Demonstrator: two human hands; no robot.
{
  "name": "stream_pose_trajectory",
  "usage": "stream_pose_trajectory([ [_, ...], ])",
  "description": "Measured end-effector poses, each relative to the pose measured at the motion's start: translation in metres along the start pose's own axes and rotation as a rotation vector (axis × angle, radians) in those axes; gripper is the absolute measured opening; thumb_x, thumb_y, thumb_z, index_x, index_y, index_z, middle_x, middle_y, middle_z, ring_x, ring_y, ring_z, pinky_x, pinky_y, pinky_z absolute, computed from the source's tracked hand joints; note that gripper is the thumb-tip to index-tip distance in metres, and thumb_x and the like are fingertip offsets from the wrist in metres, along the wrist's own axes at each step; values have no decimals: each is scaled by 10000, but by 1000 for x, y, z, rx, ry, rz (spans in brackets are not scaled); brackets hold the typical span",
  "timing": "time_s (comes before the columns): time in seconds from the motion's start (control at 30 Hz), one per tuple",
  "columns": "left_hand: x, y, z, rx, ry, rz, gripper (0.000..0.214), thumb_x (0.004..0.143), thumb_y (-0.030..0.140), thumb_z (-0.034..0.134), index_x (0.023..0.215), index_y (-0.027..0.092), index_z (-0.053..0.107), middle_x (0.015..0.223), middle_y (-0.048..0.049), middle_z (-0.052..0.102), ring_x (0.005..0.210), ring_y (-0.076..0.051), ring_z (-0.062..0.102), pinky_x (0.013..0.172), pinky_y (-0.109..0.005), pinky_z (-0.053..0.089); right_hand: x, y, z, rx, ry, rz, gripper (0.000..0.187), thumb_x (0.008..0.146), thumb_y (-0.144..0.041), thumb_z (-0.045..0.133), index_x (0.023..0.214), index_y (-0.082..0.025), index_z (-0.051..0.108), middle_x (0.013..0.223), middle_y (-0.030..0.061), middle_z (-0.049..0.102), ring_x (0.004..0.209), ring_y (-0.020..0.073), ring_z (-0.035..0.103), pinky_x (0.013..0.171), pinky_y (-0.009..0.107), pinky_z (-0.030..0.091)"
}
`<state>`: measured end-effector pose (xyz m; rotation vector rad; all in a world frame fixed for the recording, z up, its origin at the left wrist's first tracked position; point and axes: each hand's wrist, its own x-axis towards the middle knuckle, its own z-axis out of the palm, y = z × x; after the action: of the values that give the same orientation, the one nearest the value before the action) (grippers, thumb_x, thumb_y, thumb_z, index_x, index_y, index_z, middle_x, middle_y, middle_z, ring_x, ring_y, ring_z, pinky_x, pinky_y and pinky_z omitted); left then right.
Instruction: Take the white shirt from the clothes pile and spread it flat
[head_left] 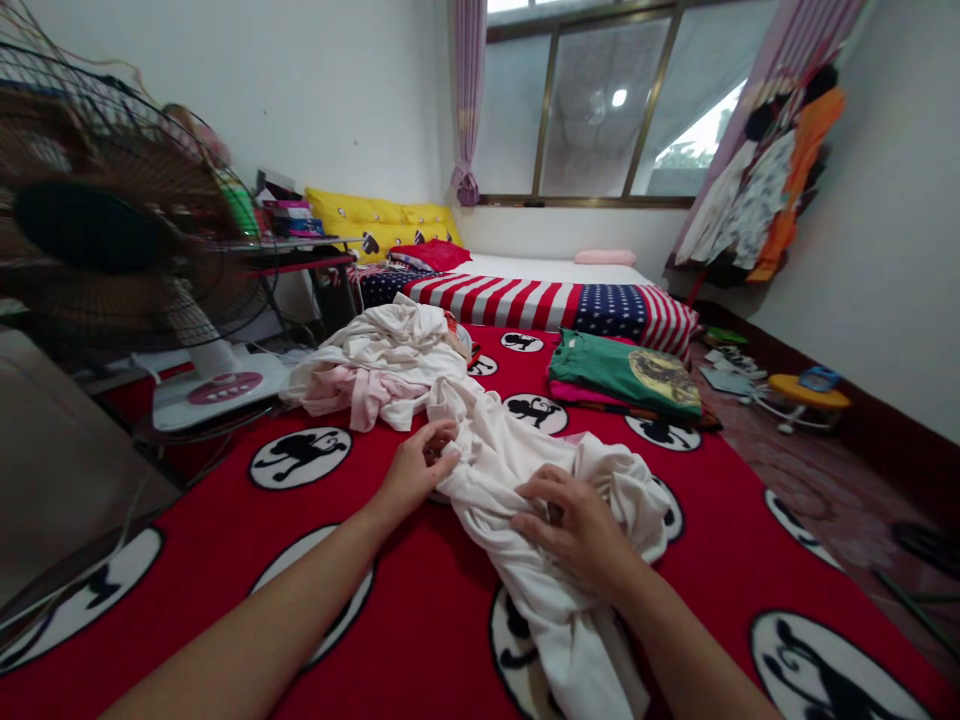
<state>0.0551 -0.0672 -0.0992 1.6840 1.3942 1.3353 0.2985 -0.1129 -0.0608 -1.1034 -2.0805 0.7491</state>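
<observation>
A crumpled white garment lies stretched across the red blanket with black-and-white round prints. My left hand pinches the garment's left edge, fingers closed on the cloth. My right hand presses on the bunched middle of the same garment, fingers curled into its folds. Behind it sits a heap of white and pale pink clothes.
A folded green T-shirt lies on a pink one at the back right. A stars-and-stripes cover spans the bed beyond. A standing fan is at the left. Clothes hang on the right wall. A yellow stool stands on the floor.
</observation>
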Motion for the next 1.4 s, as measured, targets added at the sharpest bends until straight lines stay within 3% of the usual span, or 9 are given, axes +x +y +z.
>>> stream_pose_trajectory([
  [0.1, -1, -1, 0, 18, -15, 2, 488, 689, 327, 698, 1131, 136, 616, 964, -101, 680, 831, -211, 660, 678, -290, 527, 2, 2, -18, 362, 128, 103, 212, 763, -371, 704, 720, -164, 691, 601, -15, 549, 518, 96, 474, 475, 223, 354],
  [0.23, -2, -3, 0, 46, -40, 16, 443, 758, 383, 672, 1122, 135, 620, 926, -83, 667, 701, -168, 630, 614, -273, 507, 8, 20, -52, 832, 744, 163, 253, 647, -335, 782, 799, -193, 639, 670, -40, 609, 531, 93, 565, 508, 213, 472],
  [0.43, -5, 0, 3, 66, -42, 127, 383, 786, 340, 662, 1130, 181, 609, 1151, -106, 591, 820, -170, 648, 603, -239, 505, 11, 72, -91, 735, 1426, 1, 358, 607, -164, 734, 913, -220, 556, 992, -20, 591, 1013, 130, 619, 919, 303, 485],
  [0.57, -13, 10, 5, 164, -116, 208, 241, 828, 315, 631, 1039, 200, 651, 1039, -76, 644, 821, -174, 639, 633, -247, 487, 5, 68, -87, 411, 1205, 119, 329, 689, -249, 714, 998, -198, 612, 1040, 27, 645, 983, 158, 625, 836, 300, 489],
  [0.77, -25, 26, 8, 271, -323, 308, 292, 832, 432, 664, 1000, 193, 668, 864, -45, 664, 740, -166, 603, 695, -272, 452, 0, 36, -61, 87, 201, 132, 543, 680, -385, 772, 1182, -230, 634, 932, 22, 700, 512, 76, 481, 490, 220, 403],
  [0.9, -26, 26, 7, 317, -414, 346, 448, 754, 518, 725, 1069, 207, 655, 880, -46, 663, 771, -181, 594, 699, -269, 435, -2, 28, -56, -142, -3, 101, 183, 690, -322, 747, 843, -221, 753, 714, 5, 667, 556, 104, 509, 499, 215, 378],
  [1.03, -26, 22, 7, 298, -434, 320, 518, 682, 443, 797, 1129, 233, 643, 906, -36, 671, 779, -183, 599, 700, -268, 440, -5, 20, -67, 317, 110, 221, 197, 697, -361, 721, 703, -167, 685, 512, -23, 568, 390, 85, 450, 369, 200, 334],
  [1.23, -25, 25, 11, 223, -391, 290, 155, 797, 249, 643, 930, 199, 707, 783, -32, 669, 688, -157, 585, 634, -250, 428, -3, 34, -105, 898, 843, 51, 146, 639, -192, 718, 766, -183, 646, 614, -37, 646, 444, 90, 600, 424, 184, 494],
  [1.4, -11, 47, -8, -155, -46, 115, 155, 756, 329, 689, 793, 178, 697, 719, -14, 657, 583, -125, 537, 528, -228, 412, -3, 38, -120, 1077, 1146, -64, 141, 709, -62, 594, 738, -200, 601, 679, -54, 666, 594, 94, 663, 517, 192, 550],
])
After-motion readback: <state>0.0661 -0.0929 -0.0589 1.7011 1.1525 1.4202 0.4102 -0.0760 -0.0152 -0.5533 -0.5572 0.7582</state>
